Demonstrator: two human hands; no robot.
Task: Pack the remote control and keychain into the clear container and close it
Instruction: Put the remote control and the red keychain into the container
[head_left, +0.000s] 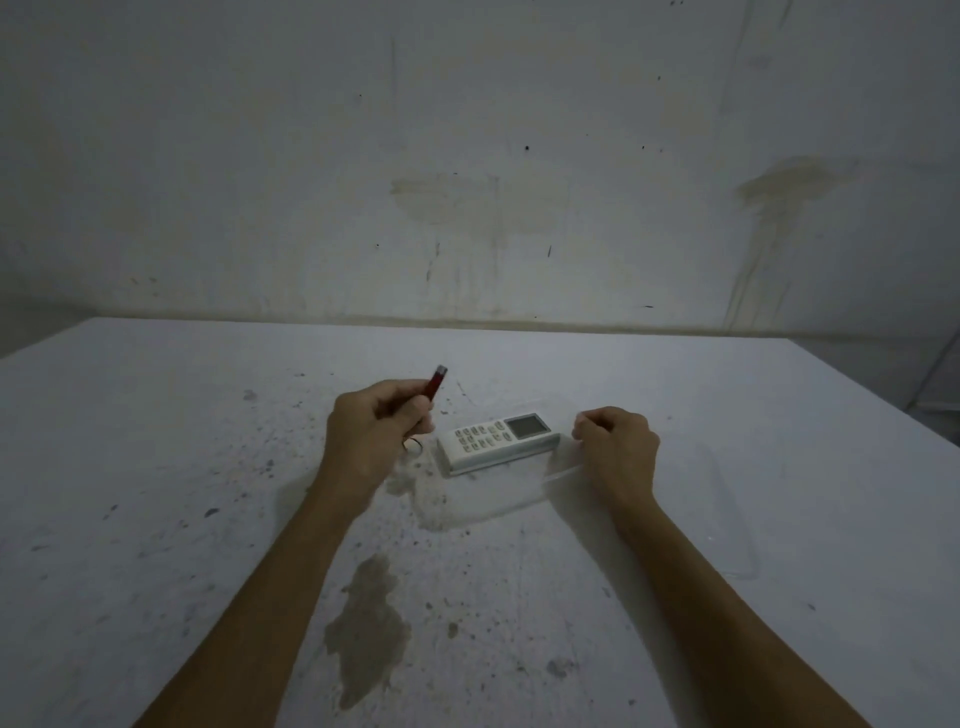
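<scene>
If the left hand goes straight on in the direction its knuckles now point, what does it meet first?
Probably nothing: the left hand, closed on the red keychain, points toward the far wall, over bare table. The remote control lies to its right. Depth is unclear.

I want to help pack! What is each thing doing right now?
Remote control: lying flat in the clear container, buttons up.
Clear container: open, no lid on it.
Keychain: held up in the left hand.
Right hand: closed at the container's edge.

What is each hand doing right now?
Left hand: closed on the red keychain.
Right hand: fingers curled at the clear container edge; grip unclear.
</scene>
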